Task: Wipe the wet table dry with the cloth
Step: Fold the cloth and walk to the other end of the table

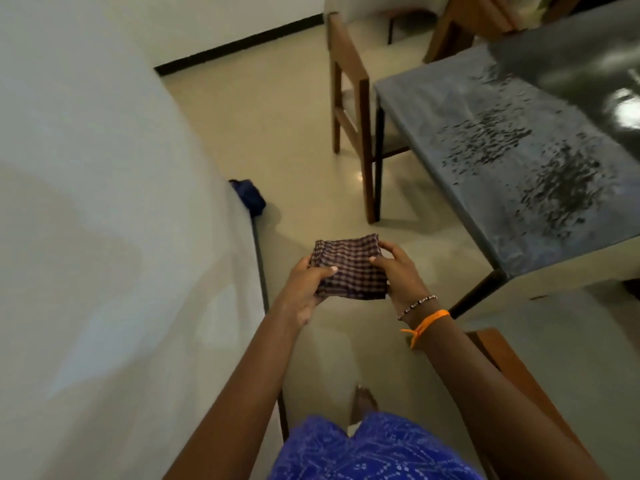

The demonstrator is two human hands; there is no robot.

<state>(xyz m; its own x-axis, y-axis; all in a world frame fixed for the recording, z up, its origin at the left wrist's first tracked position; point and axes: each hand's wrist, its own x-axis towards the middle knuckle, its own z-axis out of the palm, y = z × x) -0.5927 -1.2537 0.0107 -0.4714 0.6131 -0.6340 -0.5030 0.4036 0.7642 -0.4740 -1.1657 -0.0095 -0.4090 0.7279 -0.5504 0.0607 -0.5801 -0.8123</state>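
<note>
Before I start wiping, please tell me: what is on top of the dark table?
Water droplets lie scattered on the dark glossy table. Nothing else shows on it; its right part is out of frame.

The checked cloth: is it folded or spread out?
Folded: the checked cloth forms a compact layered square, gripped by the left hand and right hand.

The dark glossy table (433, 109) carries scattered water droplets (519, 161) across its top.

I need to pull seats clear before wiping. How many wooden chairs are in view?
2, perhaps more. One chair stands at the wet table's far end; another chair is partly hidden beneath the right forearm. Wood at the top edge is unclear.
</note>
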